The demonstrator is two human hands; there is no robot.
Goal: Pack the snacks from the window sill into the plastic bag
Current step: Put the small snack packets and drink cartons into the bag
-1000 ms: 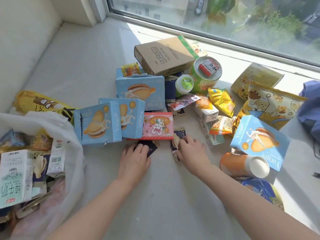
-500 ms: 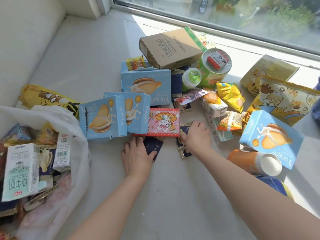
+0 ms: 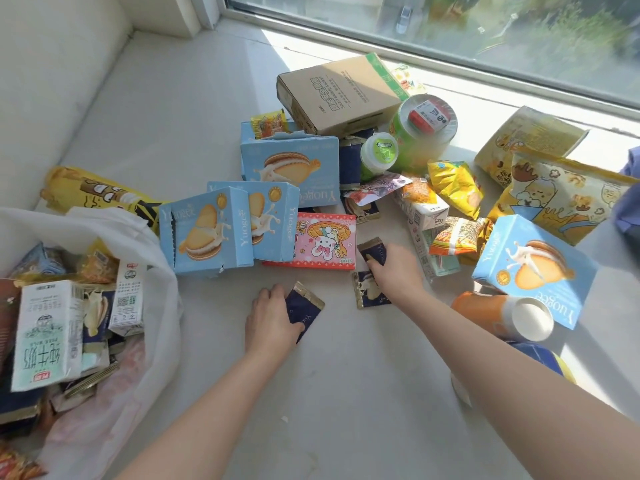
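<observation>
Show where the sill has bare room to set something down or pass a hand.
Bare sill runs from the left wall to the cardboard box, behind the blue boxes. A second patch lies nearest the camera, between the plastic bag and the orange tub, crossed only by the forearms. From the pink box rightward to the window, snacks lie packed together.

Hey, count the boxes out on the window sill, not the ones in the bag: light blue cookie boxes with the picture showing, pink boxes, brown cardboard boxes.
Light blue cookie boxes: 4
Pink box: 1
Brown cardboard box: 1
Total: 6
</observation>
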